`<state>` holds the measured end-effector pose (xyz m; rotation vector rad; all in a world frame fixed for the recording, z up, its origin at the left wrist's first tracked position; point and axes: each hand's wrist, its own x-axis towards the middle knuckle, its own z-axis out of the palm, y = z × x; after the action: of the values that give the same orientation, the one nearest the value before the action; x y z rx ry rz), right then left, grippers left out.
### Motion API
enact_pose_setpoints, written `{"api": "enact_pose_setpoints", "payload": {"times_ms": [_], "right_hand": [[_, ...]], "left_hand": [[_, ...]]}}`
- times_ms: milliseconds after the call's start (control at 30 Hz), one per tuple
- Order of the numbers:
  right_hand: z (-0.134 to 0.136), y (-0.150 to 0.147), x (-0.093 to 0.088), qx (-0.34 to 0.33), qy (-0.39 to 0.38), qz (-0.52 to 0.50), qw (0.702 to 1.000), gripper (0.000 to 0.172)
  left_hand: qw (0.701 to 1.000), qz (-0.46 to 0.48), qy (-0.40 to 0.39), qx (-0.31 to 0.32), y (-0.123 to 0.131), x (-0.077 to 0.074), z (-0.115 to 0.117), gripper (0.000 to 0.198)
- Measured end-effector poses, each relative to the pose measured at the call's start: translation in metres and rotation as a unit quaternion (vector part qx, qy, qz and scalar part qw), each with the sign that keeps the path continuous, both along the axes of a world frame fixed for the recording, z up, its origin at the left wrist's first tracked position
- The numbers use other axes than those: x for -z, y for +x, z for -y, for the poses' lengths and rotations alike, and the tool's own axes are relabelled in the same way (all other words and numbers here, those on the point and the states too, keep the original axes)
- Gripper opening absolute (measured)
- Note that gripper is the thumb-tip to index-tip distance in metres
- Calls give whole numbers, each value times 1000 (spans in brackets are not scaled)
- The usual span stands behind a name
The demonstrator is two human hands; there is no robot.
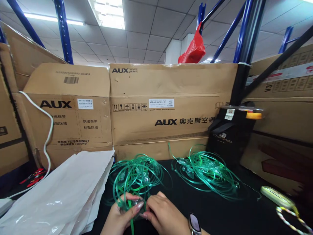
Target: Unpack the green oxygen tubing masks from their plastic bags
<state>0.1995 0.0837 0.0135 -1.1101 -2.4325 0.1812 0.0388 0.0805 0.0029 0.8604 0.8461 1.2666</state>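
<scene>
A loose coil of clear green tubing (140, 163) lies on the black table in front of me, with clear plastic parts and bright green strips tangled in it. At its near edge my left hand (119, 213) is closed, thumb and fingers gripping a small clear plastic piece (137, 203) and part of the tubing. A flat green strip (132, 226) hangs below those fingers. My right hand (166, 213), a watch on its wrist, is closed in a pinch at the right side of the same plastic piece. The fingers partly hide the exact contact.
Another green tubing coil (207, 169) lies to the right. White plastic bags (61, 192) are stacked at left, beside a white cable (50, 140) and a red tool (34, 178). Cardboard boxes (137, 127) wall the back. A black bag (225, 137) and a yellow-green object (277, 196) stand right.
</scene>
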Motion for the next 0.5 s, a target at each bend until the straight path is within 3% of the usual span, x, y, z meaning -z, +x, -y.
{"api": "enact_pose_setpoints", "payload": {"times_ms": [233, 400, 500], "right_hand": [[-3, -4, 12, -32, -125, -127, 984, 18], [-3, -9, 28, -72, -171, -159, 970, 20], [0, -13, 41, -112, -199, -140, 963, 30]], "left_hand": [[991, -66, 71, -93, 0, 17, -7, 28], [992, -28, 22, -120, -2, 15, -8, 33], [989, 10, -26, -144, -7, 9, -12, 35]]}}
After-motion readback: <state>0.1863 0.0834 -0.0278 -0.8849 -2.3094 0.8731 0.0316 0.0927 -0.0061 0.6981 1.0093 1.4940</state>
